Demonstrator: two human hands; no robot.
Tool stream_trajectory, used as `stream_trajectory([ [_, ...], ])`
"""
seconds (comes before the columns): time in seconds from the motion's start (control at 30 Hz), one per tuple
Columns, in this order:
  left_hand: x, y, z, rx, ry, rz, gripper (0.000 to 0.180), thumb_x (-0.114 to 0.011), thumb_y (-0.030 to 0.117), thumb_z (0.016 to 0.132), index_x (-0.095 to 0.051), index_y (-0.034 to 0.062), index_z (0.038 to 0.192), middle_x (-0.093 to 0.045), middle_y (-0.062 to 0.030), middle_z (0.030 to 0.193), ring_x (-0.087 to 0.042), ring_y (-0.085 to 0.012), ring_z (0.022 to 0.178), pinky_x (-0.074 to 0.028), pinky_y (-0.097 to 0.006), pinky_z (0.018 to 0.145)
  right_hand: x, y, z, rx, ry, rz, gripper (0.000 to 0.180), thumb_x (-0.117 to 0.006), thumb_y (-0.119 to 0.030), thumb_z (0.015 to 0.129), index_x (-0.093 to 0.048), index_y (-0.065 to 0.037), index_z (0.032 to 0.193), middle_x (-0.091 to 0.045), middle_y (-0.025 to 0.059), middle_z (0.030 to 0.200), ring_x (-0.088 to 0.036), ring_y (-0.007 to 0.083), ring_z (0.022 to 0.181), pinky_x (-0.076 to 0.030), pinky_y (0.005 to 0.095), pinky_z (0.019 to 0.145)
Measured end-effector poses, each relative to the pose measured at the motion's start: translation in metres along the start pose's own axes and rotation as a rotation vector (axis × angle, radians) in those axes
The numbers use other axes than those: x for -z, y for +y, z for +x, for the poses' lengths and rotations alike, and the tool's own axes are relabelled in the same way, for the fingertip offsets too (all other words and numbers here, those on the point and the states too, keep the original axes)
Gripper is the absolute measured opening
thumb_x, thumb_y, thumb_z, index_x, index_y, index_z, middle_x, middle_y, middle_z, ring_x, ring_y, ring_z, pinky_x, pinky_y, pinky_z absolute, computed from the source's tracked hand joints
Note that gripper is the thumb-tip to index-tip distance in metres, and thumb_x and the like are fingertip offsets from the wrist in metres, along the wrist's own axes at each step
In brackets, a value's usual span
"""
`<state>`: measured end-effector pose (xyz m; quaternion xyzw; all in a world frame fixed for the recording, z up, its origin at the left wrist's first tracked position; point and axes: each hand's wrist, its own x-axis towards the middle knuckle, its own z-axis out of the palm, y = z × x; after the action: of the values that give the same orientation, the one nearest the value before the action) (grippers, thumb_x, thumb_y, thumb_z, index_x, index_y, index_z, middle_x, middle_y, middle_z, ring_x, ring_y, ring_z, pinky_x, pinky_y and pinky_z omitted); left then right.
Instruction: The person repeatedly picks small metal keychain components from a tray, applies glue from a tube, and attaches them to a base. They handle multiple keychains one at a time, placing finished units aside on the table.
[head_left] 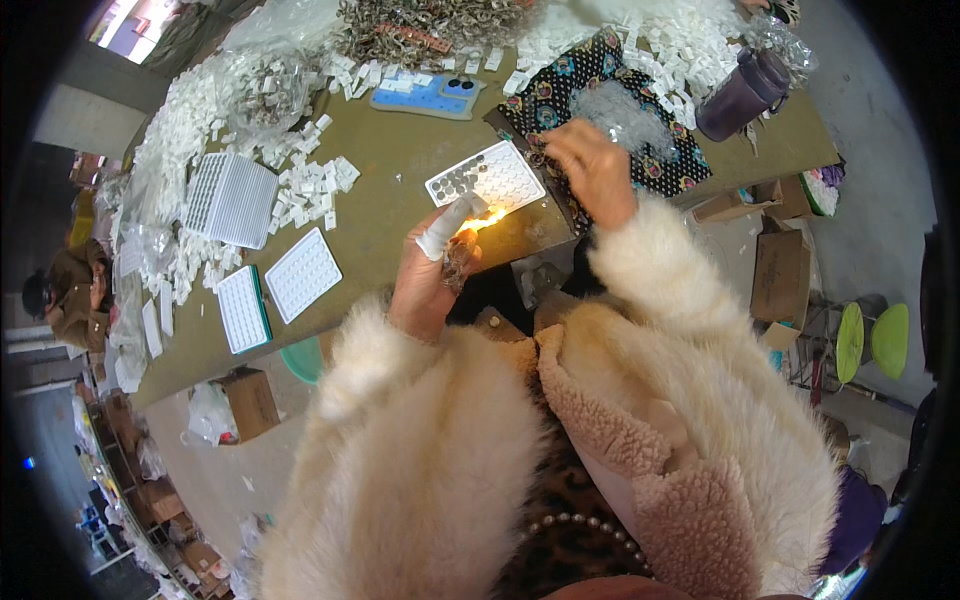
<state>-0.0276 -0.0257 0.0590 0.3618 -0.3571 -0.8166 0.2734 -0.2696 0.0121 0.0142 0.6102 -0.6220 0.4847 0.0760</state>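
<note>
My left hand [412,290], with a white wrap [440,236] on one finger, curls around a clump of small metal pieces [458,264] at the table's near edge. Just past its fingertips lies a white tray [518,188] with rows of recesses. Grey round discs [455,186] sit in the tray's left part. A bright orange glow [486,220] shows between that hand and the tray. My right hand [597,172] is beyond the tray's right end, its fingers pinched together by the dark edge of a patterned cloth [688,165]. What they hold is too small to tell.
Clear plastic bits [620,118] lie on the cloth. A blue phone [420,95], a purple bottle [738,98] and a pile of metal pieces [395,35] stand farther back. Leftward are stacked white trays [230,200], a single tray [303,275] and loose white plastic pieces [315,185].
</note>
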Motion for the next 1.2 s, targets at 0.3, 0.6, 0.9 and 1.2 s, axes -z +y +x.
stream_trajectory([
  [0.3, 0.006, -0.010, -0.003, -0.006, -0.158, -0.019, 0.031, -0.067, 0.031, 0.096, -0.067, 0.0014, 0.105, -0.056, 0.0046, 0.071, -0.042, -0.0021, 0.054, -0.033, -0.022, 0.049, 0.003, 0.057, -0.008, -0.132, -0.193, -0.504, 0.013, -0.073, -0.007, 0.080, -0.071, -0.010, 0.092, -0.062, 0.0082, 0.090, -0.065, 0.0328, 0.084, -0.051, 0.0445, 0.066],
  [0.6, 0.005, -0.009, 0.006, 0.037, -0.177, -0.005, 0.033, -0.069, 0.031, 0.094, -0.067, 0.0001, 0.108, -0.058, 0.0028, 0.072, -0.041, -0.0013, 0.052, -0.031, -0.020, 0.047, 0.012, 0.059, -0.006, -0.160, -0.207, -0.416, 0.010, -0.070, -0.006, 0.081, -0.070, -0.010, 0.091, -0.061, 0.0067, 0.090, -0.065, 0.0328, 0.083, -0.051, 0.0445, 0.066],
  [0.9, 0.007, -0.010, 0.010, 0.011, -0.133, -0.040, 0.031, -0.068, 0.030, 0.094, -0.066, 0.0012, 0.106, -0.059, 0.0019, 0.071, -0.040, -0.0031, 0.050, -0.031, -0.021, 0.045, 0.013, 0.062, -0.010, -0.016, -0.068, -0.360, 0.005, -0.071, -0.009, 0.079, -0.068, -0.007, 0.082, -0.062, 0.0066, 0.086, -0.066, 0.0290, 0.077, -0.051, 0.0426, 0.064],
  [1.2, 0.013, -0.007, 0.011, 0.007, -0.122, -0.010, 0.036, -0.064, 0.033, 0.097, -0.064, -0.0022, 0.104, -0.055, 0.0022, 0.067, -0.039, -0.0042, 0.048, -0.030, -0.022, 0.045, 0.014, 0.078, -0.007, -0.464, -0.099, 0.211, 0.015, -0.067, -0.014, 0.091, -0.064, 0.001, 0.092, -0.067, 0.0071, 0.075, -0.062, 0.0156, 0.067, -0.050, 0.0328, 0.062],
])
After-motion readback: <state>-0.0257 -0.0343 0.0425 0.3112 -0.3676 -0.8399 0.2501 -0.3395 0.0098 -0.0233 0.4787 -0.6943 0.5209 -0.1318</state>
